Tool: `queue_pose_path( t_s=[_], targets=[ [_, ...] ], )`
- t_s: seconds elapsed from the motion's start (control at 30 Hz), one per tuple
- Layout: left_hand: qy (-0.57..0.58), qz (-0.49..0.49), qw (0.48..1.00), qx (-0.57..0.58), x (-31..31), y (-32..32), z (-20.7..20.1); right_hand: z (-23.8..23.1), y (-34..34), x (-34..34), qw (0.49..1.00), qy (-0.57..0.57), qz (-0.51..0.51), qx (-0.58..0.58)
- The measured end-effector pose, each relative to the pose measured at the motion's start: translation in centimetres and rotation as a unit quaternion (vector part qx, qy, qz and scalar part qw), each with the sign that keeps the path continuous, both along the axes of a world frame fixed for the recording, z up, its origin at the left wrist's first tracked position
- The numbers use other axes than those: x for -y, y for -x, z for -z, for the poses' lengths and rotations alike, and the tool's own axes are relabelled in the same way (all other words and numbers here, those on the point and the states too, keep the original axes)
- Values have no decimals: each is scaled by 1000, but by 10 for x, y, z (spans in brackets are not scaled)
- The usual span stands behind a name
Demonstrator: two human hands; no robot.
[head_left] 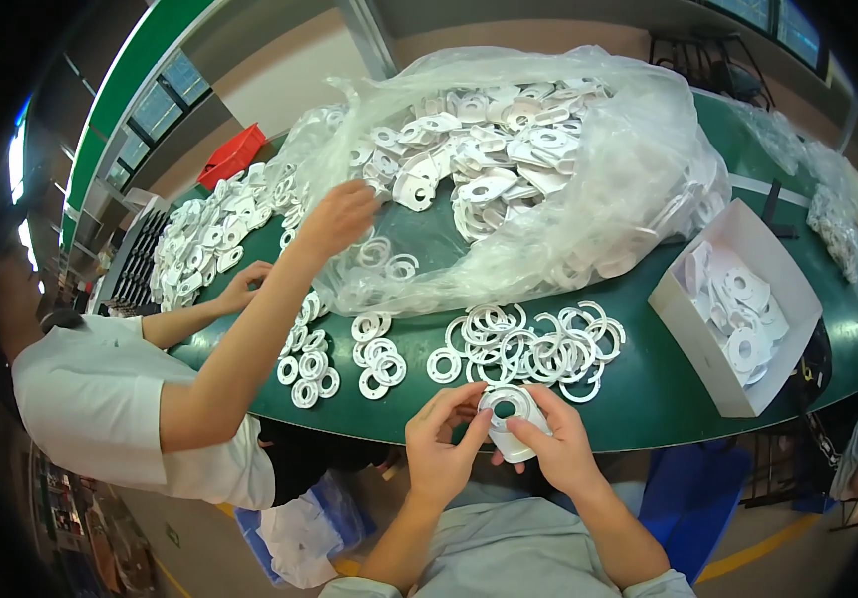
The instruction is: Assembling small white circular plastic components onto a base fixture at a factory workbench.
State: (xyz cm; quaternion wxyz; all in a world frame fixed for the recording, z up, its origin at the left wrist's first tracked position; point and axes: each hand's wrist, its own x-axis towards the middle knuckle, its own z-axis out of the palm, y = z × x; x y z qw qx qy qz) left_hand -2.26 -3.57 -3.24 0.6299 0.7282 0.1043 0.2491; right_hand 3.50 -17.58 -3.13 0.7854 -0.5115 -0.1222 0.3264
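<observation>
Left hand and right hand, both nearly closed, are pinching one white part, on the wearer's side of the ring pile. Part is seeming light, stiff, perhaps slick; opposite outer edges are likely offering best purchase.

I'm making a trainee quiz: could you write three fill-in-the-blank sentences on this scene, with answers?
1. The part held by the left hand and right hand is coloured ____.
2. The tabletop is coloured ____.
3. The box stands on the big bag's ____-hand side.

Missing words: white; green; right.
</observation>
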Motion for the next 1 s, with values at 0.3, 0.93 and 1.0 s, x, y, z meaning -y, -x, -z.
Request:
queue_pose_path(
  t_s=[0.3,0.93,1.0],
  targets=[
    [-306,15,952,12,3,-49,-5,-8,0,56,991,67,117,-2],
    [59,87,991,-89,-42,-138,-28,-4,-16,66,997,50,58,-24],
    [6,83,995,-46,-42,-139,-29,-5,-17,64,997,51,55,-25]
  ],
)
